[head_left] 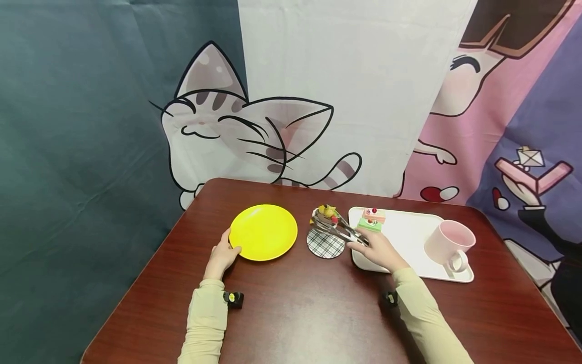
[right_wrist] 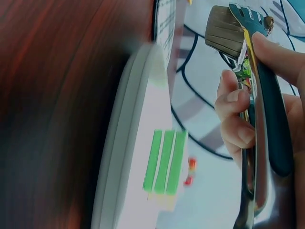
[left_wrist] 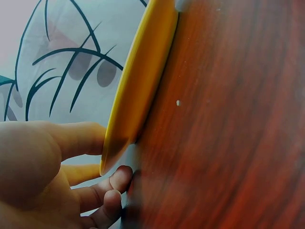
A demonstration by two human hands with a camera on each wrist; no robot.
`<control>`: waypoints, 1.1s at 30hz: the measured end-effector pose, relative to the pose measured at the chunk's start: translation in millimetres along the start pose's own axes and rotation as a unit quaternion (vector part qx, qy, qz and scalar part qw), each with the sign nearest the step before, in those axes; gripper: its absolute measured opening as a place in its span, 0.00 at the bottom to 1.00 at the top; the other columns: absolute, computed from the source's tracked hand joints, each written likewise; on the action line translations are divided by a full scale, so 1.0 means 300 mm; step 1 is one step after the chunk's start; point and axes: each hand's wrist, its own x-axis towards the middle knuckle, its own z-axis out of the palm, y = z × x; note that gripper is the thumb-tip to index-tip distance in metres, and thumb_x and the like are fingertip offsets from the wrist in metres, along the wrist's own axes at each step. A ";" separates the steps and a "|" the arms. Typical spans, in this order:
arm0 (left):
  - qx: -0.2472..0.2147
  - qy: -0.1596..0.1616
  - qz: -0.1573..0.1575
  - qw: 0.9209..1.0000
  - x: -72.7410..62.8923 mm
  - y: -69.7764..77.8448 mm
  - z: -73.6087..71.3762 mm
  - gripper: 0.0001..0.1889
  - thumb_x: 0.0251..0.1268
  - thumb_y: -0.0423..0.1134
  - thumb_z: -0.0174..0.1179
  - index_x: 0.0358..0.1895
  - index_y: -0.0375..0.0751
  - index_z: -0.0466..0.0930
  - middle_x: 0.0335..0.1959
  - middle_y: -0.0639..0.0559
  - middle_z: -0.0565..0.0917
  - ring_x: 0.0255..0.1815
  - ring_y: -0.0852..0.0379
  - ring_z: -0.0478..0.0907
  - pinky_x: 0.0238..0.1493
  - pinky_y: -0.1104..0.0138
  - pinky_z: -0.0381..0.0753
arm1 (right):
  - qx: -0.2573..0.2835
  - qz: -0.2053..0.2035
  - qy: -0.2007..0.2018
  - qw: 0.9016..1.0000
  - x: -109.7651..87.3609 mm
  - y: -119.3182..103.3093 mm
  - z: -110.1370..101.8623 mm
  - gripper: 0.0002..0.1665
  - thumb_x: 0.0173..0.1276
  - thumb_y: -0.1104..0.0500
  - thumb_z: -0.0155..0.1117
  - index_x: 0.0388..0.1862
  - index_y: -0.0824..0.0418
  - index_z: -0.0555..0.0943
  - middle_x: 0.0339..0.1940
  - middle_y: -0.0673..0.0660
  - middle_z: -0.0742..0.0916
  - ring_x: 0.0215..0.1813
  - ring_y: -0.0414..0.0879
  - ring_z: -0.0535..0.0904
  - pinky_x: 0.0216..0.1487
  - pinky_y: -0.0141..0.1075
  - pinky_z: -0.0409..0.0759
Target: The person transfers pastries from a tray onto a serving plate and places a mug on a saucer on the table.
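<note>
My left hand [head_left: 221, 255] pinches the near-left rim of a yellow plate [head_left: 263, 232]; the left wrist view shows thumb and fingers on either side of the plate's edge [left_wrist: 138, 90]. In my right hand [head_left: 377, 247] I grip metal tongs [head_left: 336, 231], whose one end is forked in the right wrist view. Between the tongs' ends is a toy cake [head_left: 326, 211] topped with yellow and red fruit, partly hidden by the metal. It appears over the far edge of a round plaid coaster [head_left: 325, 245].
Right of the coaster lies a white tray [head_left: 409, 218]. On it are a pink toy cake slice [head_left: 374, 214], a green one [head_left: 370, 225] and a pink mug [head_left: 447, 243]. A printed cloth [head_left: 309, 55] hangs behind the brown table [head_left: 291, 308].
</note>
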 end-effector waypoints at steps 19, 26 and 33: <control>-0.010 0.015 -0.003 1.000 0.001 -0.005 0.000 0.39 0.64 0.38 0.51 0.77 0.40 0.46 0.27 0.49 0.69 0.29 0.53 0.64 0.32 0.66 0.62 | -0.005 -0.063 -0.051 0.997 0.151 -0.212 0.163 0.26 0.63 0.48 0.66 0.55 0.62 0.80 0.35 0.54 0.87 0.34 0.45 0.80 0.41 0.41 0.77; -0.008 0.019 -0.005 1.000 0.005 -0.008 -0.002 0.39 0.63 0.38 0.52 0.77 0.40 0.47 0.27 0.49 0.69 0.28 0.53 0.65 0.32 0.67 0.62 | -0.015 -0.066 -0.066 0.995 0.207 -0.298 0.224 0.26 0.64 0.47 0.65 0.55 0.62 0.80 0.33 0.55 0.86 0.31 0.45 0.77 0.38 0.39 0.76; -0.013 0.020 -0.012 1.000 0.006 -0.009 0.008 0.39 0.63 0.38 0.52 0.77 0.41 0.47 0.26 0.50 0.69 0.27 0.55 0.64 0.31 0.67 0.62 | -0.044 -0.077 -0.079 0.993 0.237 -0.365 0.287 0.28 0.65 0.47 0.63 0.56 0.65 0.79 0.41 0.61 0.88 0.34 0.50 0.82 0.42 0.45 0.81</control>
